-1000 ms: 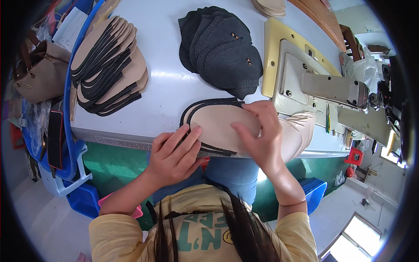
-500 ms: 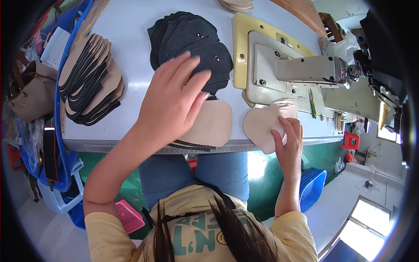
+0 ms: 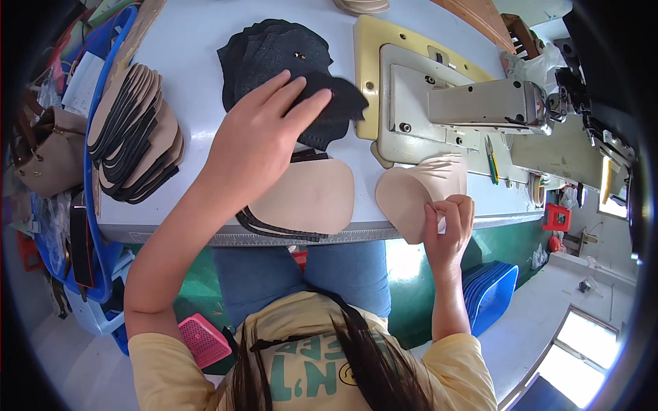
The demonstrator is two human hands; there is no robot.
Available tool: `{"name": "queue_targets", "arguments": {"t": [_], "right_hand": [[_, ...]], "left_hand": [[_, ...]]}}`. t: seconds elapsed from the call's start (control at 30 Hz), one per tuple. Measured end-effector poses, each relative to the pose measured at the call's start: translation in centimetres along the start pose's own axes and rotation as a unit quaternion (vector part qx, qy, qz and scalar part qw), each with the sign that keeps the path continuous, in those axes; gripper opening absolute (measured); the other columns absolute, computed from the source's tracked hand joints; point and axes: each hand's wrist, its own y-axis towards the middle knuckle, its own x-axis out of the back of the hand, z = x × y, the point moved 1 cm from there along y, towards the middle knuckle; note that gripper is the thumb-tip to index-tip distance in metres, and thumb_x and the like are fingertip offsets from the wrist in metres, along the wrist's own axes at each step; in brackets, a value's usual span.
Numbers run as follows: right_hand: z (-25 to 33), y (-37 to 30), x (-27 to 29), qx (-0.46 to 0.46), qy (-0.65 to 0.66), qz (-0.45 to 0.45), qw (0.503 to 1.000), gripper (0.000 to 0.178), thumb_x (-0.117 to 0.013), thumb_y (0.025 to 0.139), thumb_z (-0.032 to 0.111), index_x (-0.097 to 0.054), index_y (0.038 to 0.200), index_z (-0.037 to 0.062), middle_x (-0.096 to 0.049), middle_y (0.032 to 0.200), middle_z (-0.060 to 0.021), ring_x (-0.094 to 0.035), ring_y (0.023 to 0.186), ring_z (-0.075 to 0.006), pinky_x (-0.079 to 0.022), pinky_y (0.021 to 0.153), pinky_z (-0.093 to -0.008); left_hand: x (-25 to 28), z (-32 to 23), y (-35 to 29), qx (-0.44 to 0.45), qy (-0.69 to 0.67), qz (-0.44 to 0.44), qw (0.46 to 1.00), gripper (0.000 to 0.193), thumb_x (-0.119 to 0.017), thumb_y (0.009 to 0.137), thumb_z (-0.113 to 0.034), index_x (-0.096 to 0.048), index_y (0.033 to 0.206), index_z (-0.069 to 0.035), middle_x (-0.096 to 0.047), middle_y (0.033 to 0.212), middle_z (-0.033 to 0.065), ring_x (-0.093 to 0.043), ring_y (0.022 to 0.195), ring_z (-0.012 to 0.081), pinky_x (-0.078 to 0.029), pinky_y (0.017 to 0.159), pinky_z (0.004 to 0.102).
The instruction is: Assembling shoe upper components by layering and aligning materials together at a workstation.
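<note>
Picking remotely: my left hand [image 3: 257, 140] grips a black piece [image 3: 347, 97] beneath it, right hand [image 3: 449, 229] pinches a beige piece [image 3: 403, 198]. Single-layer lifts needed, I'd guess.

So the left arm [image 3: 179, 243] is bending at the elbow over on the near left, forearm slanting toward the far right. The left hand [image 3: 264, 140] is facing palm down, fingers [image 3: 310, 111] spreading slightly and gripping, thumb hiding underneath. Meanwhile the right arm [image 3: 449, 308] is pointing pretty much straight toward the far side. The right hand [image 3: 449, 226] is sitting nearer than the other one, thumb [image 3: 430, 222] and fingers pinching, the rest kinda curling in.
</note>
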Motion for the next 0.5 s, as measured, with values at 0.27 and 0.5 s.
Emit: {"name": "queue_targets", "arguments": {"t": [0.27, 0.5], "right_hand": [[-2.9, 0.0, 0.8, -0.204, 0.437, 0.068, 0.874, 0.011, -0.057, 0.091, -0.002, -0.055, 0.102, -0.0003, -0.063, 0.089, -0.003, -0.055, 0.076, -0.006, -0.043, 0.07, -0.0174], [-1.4, 3.3, -0.2, -0.251, 0.543, 0.036, 0.8, 0.016, -0.057, 0.091, -0.003, -0.061, 0.106, 0.0, -0.067, 0.089, -0.0055, -0.062, 0.078, -0.0089, -0.05, 0.072, -0.0208]], "left_hand": [[2.9, -3.8, -7.6, -0.036, -0.064, 0.139, 0.988, 0.041, -0.065, 0.079, -0.018, -0.063, 0.119, -0.015, -0.055, 0.13, 0.0141, -0.046, 0.128, 0.0313, -0.035, 0.105, 0.0565], [1.5, -4.3, -12.6, 0.032, -0.1, -0.044, 0.993, 0.035, -0.074, 0.073, -0.018, -0.067, 0.104, -0.005, -0.059, 0.119, 0.0136, -0.056, 0.11, 0.0289, -0.044, 0.089, 0.0475]]}}
